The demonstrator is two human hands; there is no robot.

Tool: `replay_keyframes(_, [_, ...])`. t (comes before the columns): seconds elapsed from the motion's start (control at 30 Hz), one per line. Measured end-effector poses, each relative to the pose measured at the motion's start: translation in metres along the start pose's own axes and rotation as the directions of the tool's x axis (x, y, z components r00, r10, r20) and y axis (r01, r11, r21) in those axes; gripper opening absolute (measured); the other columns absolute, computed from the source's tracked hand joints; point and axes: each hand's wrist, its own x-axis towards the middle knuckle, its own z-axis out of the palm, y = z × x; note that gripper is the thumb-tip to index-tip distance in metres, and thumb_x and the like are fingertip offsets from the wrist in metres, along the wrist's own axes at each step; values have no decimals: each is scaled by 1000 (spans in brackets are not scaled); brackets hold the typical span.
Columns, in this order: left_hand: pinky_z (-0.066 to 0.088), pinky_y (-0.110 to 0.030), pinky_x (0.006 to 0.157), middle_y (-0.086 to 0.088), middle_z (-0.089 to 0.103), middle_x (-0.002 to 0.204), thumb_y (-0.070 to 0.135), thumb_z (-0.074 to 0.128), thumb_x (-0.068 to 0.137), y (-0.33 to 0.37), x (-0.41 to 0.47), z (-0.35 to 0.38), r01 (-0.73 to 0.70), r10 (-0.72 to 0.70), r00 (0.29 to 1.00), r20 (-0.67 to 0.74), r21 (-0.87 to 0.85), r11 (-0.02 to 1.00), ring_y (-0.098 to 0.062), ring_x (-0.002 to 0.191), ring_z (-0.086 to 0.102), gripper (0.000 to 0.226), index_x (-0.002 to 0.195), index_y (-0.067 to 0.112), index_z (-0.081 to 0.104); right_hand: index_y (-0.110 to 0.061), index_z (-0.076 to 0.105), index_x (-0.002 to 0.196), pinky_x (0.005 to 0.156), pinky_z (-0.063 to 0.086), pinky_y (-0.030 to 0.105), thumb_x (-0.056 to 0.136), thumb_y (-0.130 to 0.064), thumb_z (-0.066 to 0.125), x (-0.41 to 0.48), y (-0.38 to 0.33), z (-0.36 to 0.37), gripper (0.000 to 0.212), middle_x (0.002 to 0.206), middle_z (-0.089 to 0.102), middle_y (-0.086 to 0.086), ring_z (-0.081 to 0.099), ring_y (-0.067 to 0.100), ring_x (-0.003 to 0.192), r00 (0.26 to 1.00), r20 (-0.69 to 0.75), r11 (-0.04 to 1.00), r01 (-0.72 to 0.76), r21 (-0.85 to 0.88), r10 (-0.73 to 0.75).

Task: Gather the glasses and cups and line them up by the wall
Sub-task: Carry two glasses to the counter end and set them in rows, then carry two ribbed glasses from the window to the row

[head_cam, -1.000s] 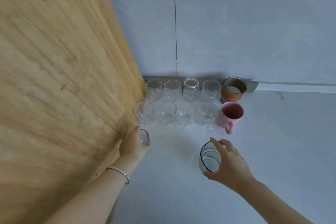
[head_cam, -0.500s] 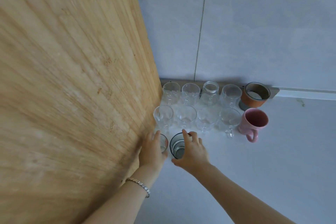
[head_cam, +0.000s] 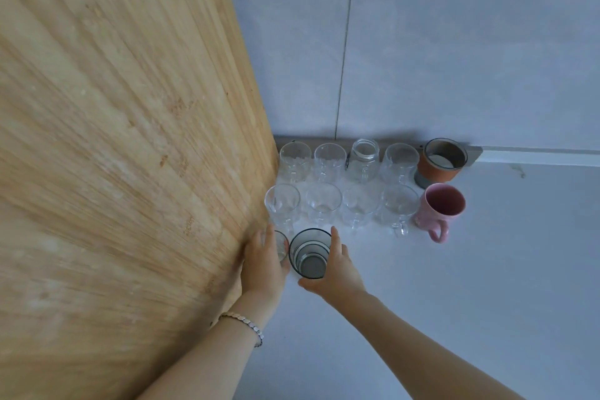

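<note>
Your right hand (head_cam: 337,269) has slid the dark-rimmed glass (head_cam: 310,253) left, now just beside the small glass (head_cam: 281,245). Your left hand (head_cam: 263,265) fingers wrap the small glass; right fingers grip the dark-rimmed one on the table (head_cam: 454,269).

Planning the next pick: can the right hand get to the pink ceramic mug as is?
Probably not yet: the right hand is closed around the dark-rimmed glass tumbler. Once that is released, the pink ceramic mug stands at the row's open end, handle facing forward.

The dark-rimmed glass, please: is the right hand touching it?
Touching. The head view shows the right hand wrapped around the dark-rimmed glass, fingers against its wall.
</note>
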Motion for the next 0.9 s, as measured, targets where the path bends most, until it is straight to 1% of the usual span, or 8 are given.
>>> replay_keyframes(0.1, [26, -34, 117, -10, 22, 152, 22, 65, 84, -4, -6, 2, -44, 46, 999, -10, 166, 985, -29, 140, 25, 83, 149, 13, 13, -13, -12, 149, 101, 44, 33, 78, -18, 74, -1, 15, -8, 112, 148, 34, 8, 47, 27, 129, 996, 82, 997, -32, -76, 38])
replay_keyframes(0.2, [16, -36, 120, -10, 17, 155, 18, 64, 83, 3, -19, -1, -84, 88, 996, -10, 217, 973, -29, 146, 14, 82, 149, 12, 15, -15, -1, 150, 104, 43, 37, 80, -17, 71, -8, 38, -28, 100, 149, 34, 9, 43, 27, 132, 983, 167, 975, -31, -222, 69])
replay_keyframes(0.37, [31, -34, 112, -10, 41, 145, 13, 59, 82, 57, -50, -14, -216, 216, 976, 17, 38, 976, -26, 137, 35, 65, 141, 9, 35, -19, 30, 143, 105, 39, 33, 85, -27, 64, -36, 89, -88, 68, 143, 44, 4, 41, 21, 132, 966, 223, 921, -33, -387, 128])
replay_keyframes(0.47, [42, -31, 99, -5, 56, 130, 17, 51, 88, 120, -69, -10, -290, 282, 941, 187, 20, 957, -24, 120, 53, 42, 130, 13, 48, -19, 37, 140, 103, 38, 31, 87, -31, 60, -66, 129, -134, 59, 141, 46, 1, 43, 19, 130, 971, 176, 913, -82, -399, 164])
replay_keyframes(0.53, [43, -28, 96, -1, 61, 125, 21, 50, 89, 170, -85, 4, -337, 315, 904, 290, 30, 941, -21, 117, 57, 35, 123, 16, 55, -21, 38, 140, 104, 39, 32, 88, -35, 58, -94, 162, -167, 57, 141, 46, 1, 45, 19, 128, 974, 114, 919, -141, -368, 195])
replay_keyframes(0.67, [47, -29, 95, -5, 65, 120, 18, 51, 87, 273, -130, 44, -480, 458, 809, 369, -35, 876, -24, 113, 58, 29, 114, 13, 61, -24, 40, 137, 102, 42, 33, 89, -37, 55, -162, 240, -231, 52, 139, 47, 0, 51, 19, 123, 965, -27, 920, -257, -296, 261])
replay_keyframes(0.77, [44, -28, 93, -3, 64, 120, 22, 48, 88, 361, -184, 80, -645, 581, 687, 436, -3, 764, -24, 113, 57, 28, 114, 15, 60, -22, 42, 136, 102, 40, 32, 91, -35, 52, -230, 307, -282, 48, 137, 50, 0, 48, 19, 126, 941, -148, 899, -336, -280, 305])
replay_keyframes(0.9, [44, -30, 91, -3, 63, 119, 22, 47, 89, 460, -247, 121, -773, 682, 568, 461, 15, 634, -25, 111, 58, 27, 112, 16, 59, -18, 41, 137, 102, 39, 33, 94, -31, 47, -313, 384, -333, 46, 137, 50, 2, 45, 21, 128, 892, -238, 857, -441, -267, 385])
